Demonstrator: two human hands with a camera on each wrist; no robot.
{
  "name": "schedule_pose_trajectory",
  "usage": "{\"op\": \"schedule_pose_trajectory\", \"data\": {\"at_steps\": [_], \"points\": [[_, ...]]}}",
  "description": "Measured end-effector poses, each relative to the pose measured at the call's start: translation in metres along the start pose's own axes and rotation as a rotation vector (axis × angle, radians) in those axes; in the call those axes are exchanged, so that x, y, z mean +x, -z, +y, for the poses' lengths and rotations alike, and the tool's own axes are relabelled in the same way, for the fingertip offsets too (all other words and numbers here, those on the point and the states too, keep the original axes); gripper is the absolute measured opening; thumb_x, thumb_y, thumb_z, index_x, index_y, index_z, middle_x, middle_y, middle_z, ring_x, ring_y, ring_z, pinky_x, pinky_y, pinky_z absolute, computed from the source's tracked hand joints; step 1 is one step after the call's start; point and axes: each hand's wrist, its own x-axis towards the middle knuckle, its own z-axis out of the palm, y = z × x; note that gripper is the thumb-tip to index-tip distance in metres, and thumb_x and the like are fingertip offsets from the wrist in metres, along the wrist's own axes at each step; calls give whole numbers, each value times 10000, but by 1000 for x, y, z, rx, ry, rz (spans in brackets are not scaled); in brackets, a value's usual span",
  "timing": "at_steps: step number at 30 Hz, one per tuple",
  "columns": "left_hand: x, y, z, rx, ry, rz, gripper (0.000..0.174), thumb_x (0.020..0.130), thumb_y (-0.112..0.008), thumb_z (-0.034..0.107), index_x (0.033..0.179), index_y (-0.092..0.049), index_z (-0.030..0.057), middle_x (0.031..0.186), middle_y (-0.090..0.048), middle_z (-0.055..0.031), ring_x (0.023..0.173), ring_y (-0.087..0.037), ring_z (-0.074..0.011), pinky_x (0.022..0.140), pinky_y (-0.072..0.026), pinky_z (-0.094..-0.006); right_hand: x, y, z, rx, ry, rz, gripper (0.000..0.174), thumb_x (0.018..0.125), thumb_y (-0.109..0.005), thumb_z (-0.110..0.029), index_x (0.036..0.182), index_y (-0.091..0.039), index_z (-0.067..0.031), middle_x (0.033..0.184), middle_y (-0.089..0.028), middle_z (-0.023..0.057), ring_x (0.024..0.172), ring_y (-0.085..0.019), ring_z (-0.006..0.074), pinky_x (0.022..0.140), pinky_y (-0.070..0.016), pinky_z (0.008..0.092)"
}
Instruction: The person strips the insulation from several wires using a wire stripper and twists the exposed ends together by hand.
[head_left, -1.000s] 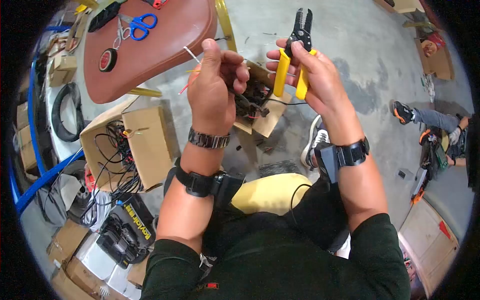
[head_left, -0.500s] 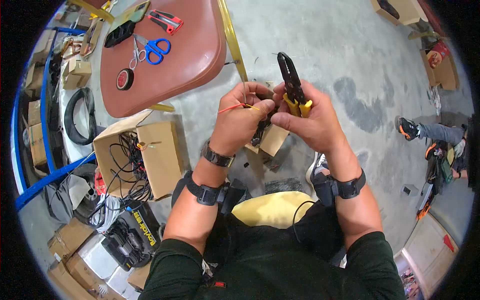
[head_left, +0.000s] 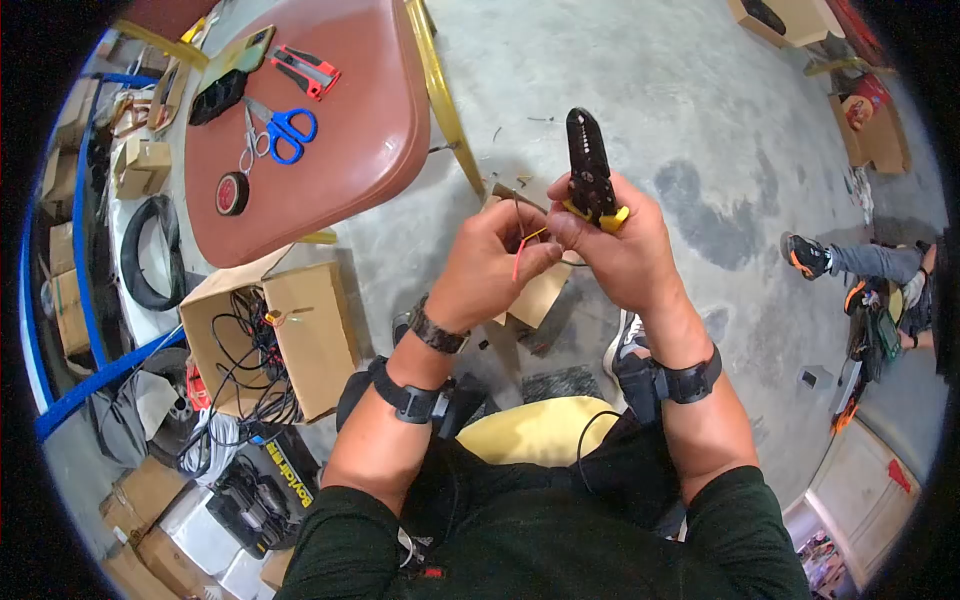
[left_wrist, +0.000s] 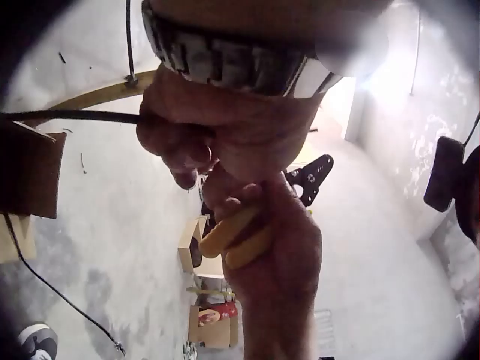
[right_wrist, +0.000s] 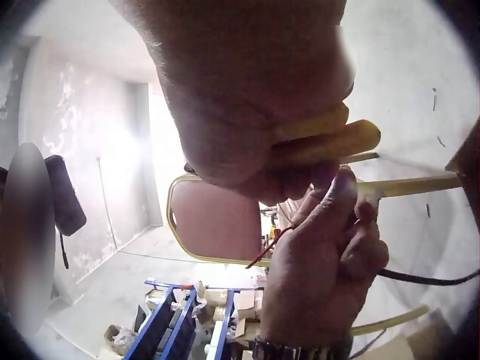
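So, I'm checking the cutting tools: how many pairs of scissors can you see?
2: a blue-handled pair and, just left of it in the head view, a silver pair, both on the brown chair seat. Others could be hidden elsewhere.

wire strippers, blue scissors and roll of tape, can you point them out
Wire strippers (head_left: 592, 170): head view, on the black metal near the pivot.
Blue scissors (head_left: 287, 137): head view, on the handles.
Roll of tape (head_left: 232, 193): head view, on its red face.
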Motion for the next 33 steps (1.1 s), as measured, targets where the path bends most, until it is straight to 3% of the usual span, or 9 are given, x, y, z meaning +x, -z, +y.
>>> {"op": "schedule_pose_trajectory", "data": {"at_steps": [2, 7, 15, 20, 22, 25, 26, 29, 33], "points": [[-2, 5, 12, -44, 46, -42, 201, 891, -660, 66, 1072, -647, -22, 935, -685, -47, 871, -634, -106, 809, -514, -254, 6, 8, -2, -50, -34, 36, 182, 837, -701, -20, 1008, -637, -11, 838, -643, 4, 755, -585, 79, 672, -504, 260], [-4, 11, 21, -345, 52, -49, 161, 900, -660, 75, 1025, -681, -24, 874, -692, -45, 844, -646, -122, 785, -519, -255, 11, 18, -2, 163, -43, 52, 205, 848, -712, -78, 1026, -634, -15, 831, -629, -1, 707, -587, 82, 635, -493, 253], [-8, 13, 19, -263, -260, 151, 192, 940, -614, 46, 1112, -636, -37, 941, -696, -105, 823, -654, -159, 761, -539, -297, 17, 17, 7, 253, -213, -22, 320, 946, -631, -167, 1200, -582, 20, 1005, -687, 89, 817, -659, 134, 730, -536, 276], [-12, 12, 25, -190, -376, 310, 182, 942, -617, 46, 1108, -629, -28, 897, -690, -105, 777, -647, -142, 711, -535, -261, 12, 7, 12, 258, -292, -183, 307, 947, -632, -169, 1204, -581, -9, 1011, -688, 75, 825, -655, 129, 716, -530, 273], [-16, 15, 25, -148, -406, 344, 177, 941, -616, 43, 1103, -624, -28, 872, -686, -108, 721, -629, -126, 647, -518, -243, 7, 5, 5, 231, -323, -236, 271, 935, -647, -154, 1169, -593, -26, 997, -690, 57, 812, -649, 118, 701, -526, 275], [-26, 20, 30, -99, -428, 399, 175, 937, -621, 39, 1099, -619, -26, 837, -679, -108, 644, -587, -100, 561, -474, -217, 1, 2, 3, 130, -286, -316, 340, 937, -646, -148, 1241, -551, -27, 1078, -687, 85, 870, -657, 132, 728, -529, 283], [-30, 21, 32, -84, -431, 419, 175, 935, -623, 38, 1098, -618, -26, 826, -676, -107, 620, -571, -90, 534, -456, -208, -3, -1, 0, 170, -279, -278, 258, 914, -663, -125, 1140, -591, -25, 1037, -686, 58, 834, -648, 113, 715, -522, 275], [-40, 26, 28, -104, -499, 464, 180, 929, -628, 36, 1100, -620, -21, 824, -673, -107, 592, -535, -71, 501, -413, -194, -11, -4, 0, 150, -187, -306, 280, 915, -657, -125, 1167, -581, -28, 1093, -672, 69, 852, -652, 121, 726, -523, 278], [-51, 24, 34, -34, -557, 511, 171, 924, -639, 52, 1080, -646, -18, 835, -677, -89, 630, -547, -70, 534, -415, -190, -20, -4, -9, 313, -277, -348, 344, 952, -607, -150, 1273, -542, -44, 1130, -659, 82, 860, -654, 126, 747, -535, 281]]}}
